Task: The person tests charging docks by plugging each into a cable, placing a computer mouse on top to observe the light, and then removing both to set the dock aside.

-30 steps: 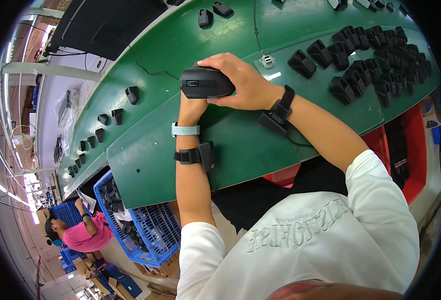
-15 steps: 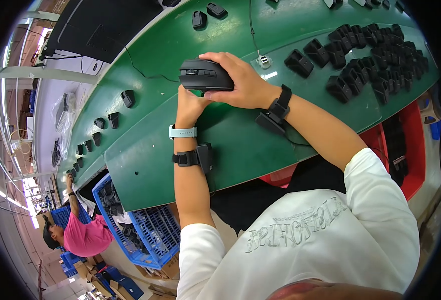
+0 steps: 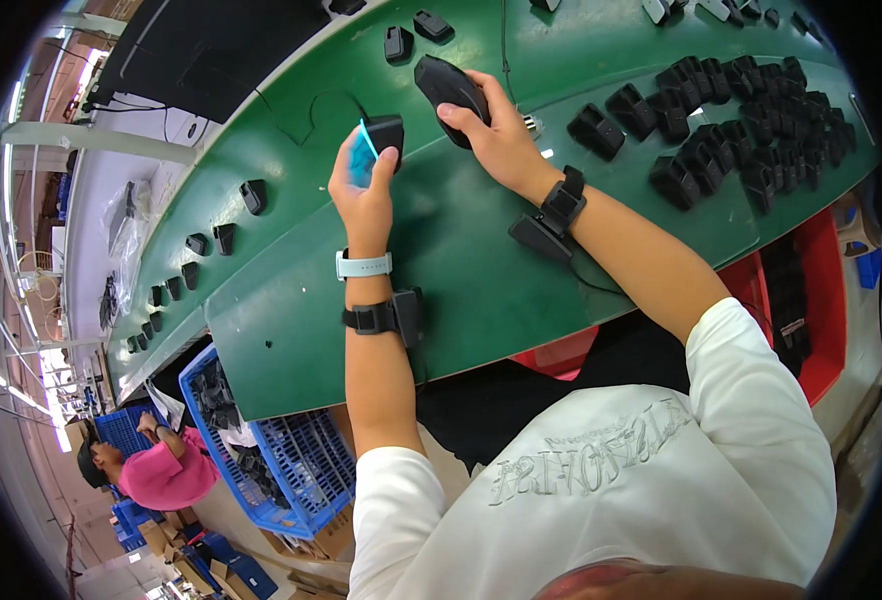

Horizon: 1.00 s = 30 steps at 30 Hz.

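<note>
My left hand (image 3: 365,208) grips a small black charging dock (image 3: 390,130), thumb on its near side. Bright cyan light glows along the dock's left edge and onto my fingers. A thin black cable runs from around the dock toward the left. To the right and slightly farther away, my right hand (image 3: 509,148) holds a black computer mouse (image 3: 447,92), tilted, thumb across its near side and fingers behind it. Mouse and dock are apart, both raised over the green table (image 3: 481,270). Straps with black modules circle both my forearms.
Several black docks (image 3: 706,165) crowd the table's right side; more (image 3: 253,196) line its left edge, and two (image 3: 398,43) stand at the back. A white USB plug (image 3: 532,125) is behind my right hand. Below are a blue crate (image 3: 311,465) and red bin (image 3: 829,310). A person in pink (image 3: 166,470) is at left.
The mouse and dock, together between my hands before, are now separated. My right hand has moved up with the mouse and turned it; the dock's cyan light now shows in my left.
</note>
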Available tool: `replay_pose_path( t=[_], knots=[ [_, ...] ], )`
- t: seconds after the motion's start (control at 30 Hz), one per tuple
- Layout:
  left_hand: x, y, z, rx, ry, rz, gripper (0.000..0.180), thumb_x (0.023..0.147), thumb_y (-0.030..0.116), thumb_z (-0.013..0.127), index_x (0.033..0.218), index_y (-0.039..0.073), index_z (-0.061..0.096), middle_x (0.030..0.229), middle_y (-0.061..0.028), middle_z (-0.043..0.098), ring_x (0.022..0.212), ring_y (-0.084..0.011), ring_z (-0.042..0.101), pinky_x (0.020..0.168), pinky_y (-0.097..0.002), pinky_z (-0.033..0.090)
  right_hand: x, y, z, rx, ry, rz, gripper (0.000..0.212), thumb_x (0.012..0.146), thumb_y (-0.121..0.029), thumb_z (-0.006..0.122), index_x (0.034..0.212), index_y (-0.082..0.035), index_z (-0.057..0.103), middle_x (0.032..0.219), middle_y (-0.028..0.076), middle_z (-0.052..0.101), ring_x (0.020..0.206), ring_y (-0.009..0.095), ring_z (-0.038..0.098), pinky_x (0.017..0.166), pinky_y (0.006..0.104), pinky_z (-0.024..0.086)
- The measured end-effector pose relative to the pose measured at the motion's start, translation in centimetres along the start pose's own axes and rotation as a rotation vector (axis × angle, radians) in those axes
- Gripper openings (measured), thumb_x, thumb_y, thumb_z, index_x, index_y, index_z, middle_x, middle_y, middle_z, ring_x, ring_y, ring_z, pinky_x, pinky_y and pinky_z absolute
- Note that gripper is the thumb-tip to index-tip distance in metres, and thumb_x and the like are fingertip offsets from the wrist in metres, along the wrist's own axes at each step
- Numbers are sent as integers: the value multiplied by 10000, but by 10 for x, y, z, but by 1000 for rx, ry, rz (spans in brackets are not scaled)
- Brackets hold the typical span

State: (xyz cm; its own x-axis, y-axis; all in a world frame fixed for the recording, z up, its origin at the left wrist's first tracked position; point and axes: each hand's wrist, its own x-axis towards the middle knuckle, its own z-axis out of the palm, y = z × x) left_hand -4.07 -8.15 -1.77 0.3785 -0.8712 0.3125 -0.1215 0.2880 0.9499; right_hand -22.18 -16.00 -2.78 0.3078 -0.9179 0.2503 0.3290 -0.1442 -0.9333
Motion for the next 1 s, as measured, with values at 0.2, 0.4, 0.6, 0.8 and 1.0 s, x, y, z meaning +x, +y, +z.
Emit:
replay_pose_path(
  t=[0.2,0.4,0.6,0.8,1.0],
  knots=[
    [-2,-5,1,457,160,449,406,811,83,845,1185,-5,714,1039,-114,745,920,-183,712,833,-312,559,-2,-2,-4,-180,-18,-17,614,951,-288,729,1426,1,469,1263,132,647,1112,172,638,972,320,518],
    [1,-2,-2,520,241,499,322,803,63,840,1093,4,713,983,-107,750,866,-184,708,787,-300,551,-8,-9,-7,-254,-171,-38,582,825,-147,781,1358,-59,563,1254,109,680,1091,194,666,951,337,533],
    [5,-7,-17,504,349,487,255,888,103,771,1094,-29,698,970,-83,736,835,-139,661,784,-295,539,-14,-20,-7,-489,-482,-87,608,711,-159,785,1296,-92,635,1183,138,670,1100,294,629,995,384,505],
    [6,-13,-18,257,297,215,235,909,96,756,1112,-7,698,977,-65,732,837,-127,660,741,-281,538,-21,-12,-6,-652,-916,-302,607,652,-191,749,1252,-109,696,1153,80,696,1199,317,544,1058,433,412],
    [7,-15,-19,414,234,396,241,893,88,766,1110,2,706,928,-48,705,757,-90,607,662,-251,501,-21,-16,-4,-662,-944,-340,605,636,-179,743,1233,-90,703,1166,70,688,1215,316,526,1062,458,398]
  ],
)
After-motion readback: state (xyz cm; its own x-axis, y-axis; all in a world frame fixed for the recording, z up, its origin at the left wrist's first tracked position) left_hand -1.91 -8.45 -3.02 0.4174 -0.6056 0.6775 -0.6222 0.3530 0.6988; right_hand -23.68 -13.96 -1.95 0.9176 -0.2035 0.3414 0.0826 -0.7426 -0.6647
